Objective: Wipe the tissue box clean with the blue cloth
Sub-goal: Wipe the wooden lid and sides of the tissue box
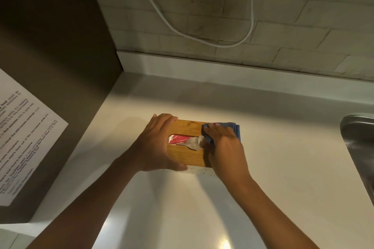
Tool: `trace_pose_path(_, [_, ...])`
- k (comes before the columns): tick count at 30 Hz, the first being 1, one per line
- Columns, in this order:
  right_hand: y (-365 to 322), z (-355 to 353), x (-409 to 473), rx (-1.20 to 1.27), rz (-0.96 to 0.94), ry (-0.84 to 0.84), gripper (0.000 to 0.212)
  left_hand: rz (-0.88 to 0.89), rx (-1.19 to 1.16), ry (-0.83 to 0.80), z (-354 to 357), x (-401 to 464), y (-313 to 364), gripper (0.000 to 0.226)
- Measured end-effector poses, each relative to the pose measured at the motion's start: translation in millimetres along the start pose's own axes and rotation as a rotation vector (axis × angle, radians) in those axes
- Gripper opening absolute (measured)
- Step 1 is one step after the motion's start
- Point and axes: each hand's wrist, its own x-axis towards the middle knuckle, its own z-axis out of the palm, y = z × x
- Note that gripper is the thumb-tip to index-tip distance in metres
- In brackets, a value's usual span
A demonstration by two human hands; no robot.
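A wooden tissue box (187, 156) lies flat on the white counter (283, 168), a white tissue (195, 142) poking from its top slot. My left hand (156, 143) grips the box's left end, fingers over the far edge and thumb at the near edge. My right hand (224, 143) presses a folded blue cloth (235, 129) flat onto the box's right end. The cloth's edge shows past my fingers on the far and right sides; the rest is hidden under my palm.
A dark appliance (60, 66) with a printed paper notice (22, 133) stands at the left. A steel sink (360, 141) sits at the right edge. Behind is a tiled wall (283, 26) with a hanging white cable (202, 38).
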Motion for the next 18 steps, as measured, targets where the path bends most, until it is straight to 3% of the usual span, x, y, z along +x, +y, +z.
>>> trace_pose_path(7, [-2.2,-3.3,6.4,0.006,0.031,0.064,0.025,0.023,0.181,-0.041,-0.9,2.8,10.0,0.144])
trace_pose_path(14, [-3.9,-5.6,6.0,0.009,0.046,0.016,0.029,-0.166,0.205,0.093,16.2,-2.0,36.0,0.154])
trace_pose_path(18, [-5.0,-4.8,4.1,0.015,0.07,0.002,0.035,-0.152,0.185,0.164,25.2,-7.7,37.1,0.149])
